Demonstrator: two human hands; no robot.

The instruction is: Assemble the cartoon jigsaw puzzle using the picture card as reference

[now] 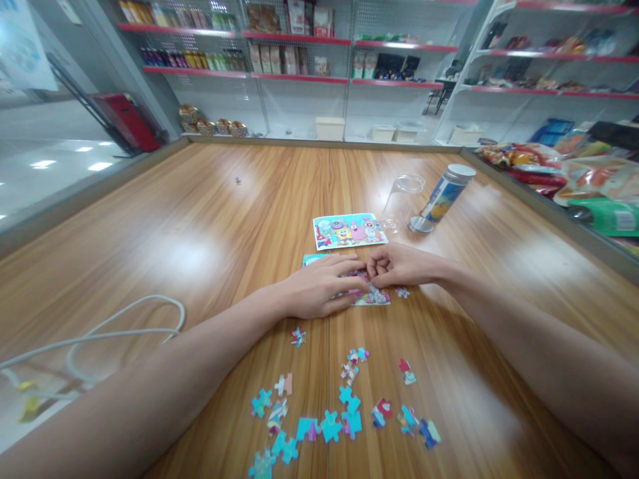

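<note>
My left hand (324, 285) lies flat with its fingers stretched over a partly assembled jigsaw puzzle (377, 298), hiding much of it. At the puzzle's right side is my right hand (394, 265), thumb and fingers pinched together against its surface. Whatever is between those fingertips is hidden. A loose puzzle piece (402, 292) rests just below the right hand. Beyond both hands lies a cartoon picture card (349, 231). Nearer to me, several loose puzzle pieces (330, 426) are scattered, many of them light blue. One stray piece (298, 336) sits below the left hand.
Behind the right hand stand a clear plastic cup (399, 203) and a tall canister (446, 194), with a round metal lid (421, 225) beside them. A white cable (130, 331) loops at the left. Snack bags (529, 163) line the right edge. Stocked shelves (299, 76) rise behind the table.
</note>
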